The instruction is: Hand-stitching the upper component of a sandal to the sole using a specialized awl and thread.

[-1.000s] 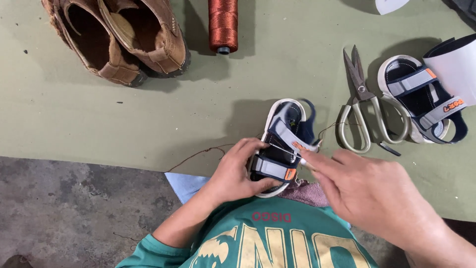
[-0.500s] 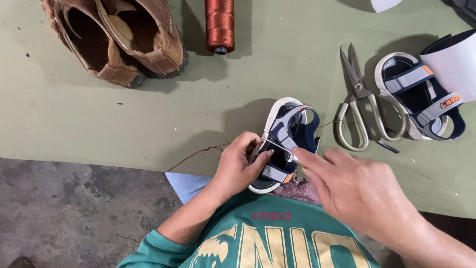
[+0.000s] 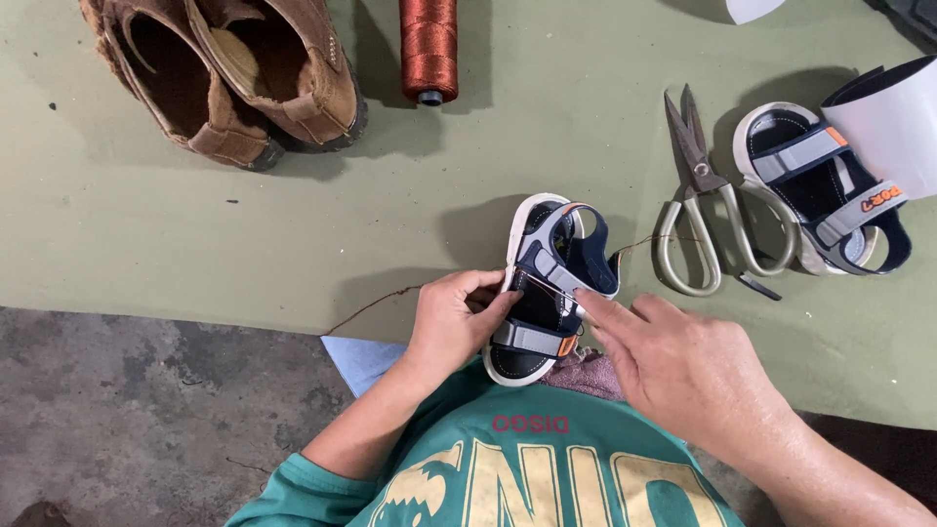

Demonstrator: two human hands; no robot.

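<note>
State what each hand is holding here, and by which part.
The left hand grips the small navy-and-grey strapped sandal by its side edge at mid-sole. The right hand only touches a strap with its fingertips.

Left of the small sandal (image 3: 549, 283), the green desk (image 3: 195, 234) lies open up to the brown shoes (image 3: 229, 73). Right of it, scissors (image 3: 705, 200) and a second sandal (image 3: 820, 190) crowd close; the thread spool (image 3: 427, 44) stands beyond.

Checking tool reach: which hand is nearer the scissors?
Right. The right hand sits just below the scissors, fingertips on the small sandal. The left hand grips the sandal's far side.
</note>
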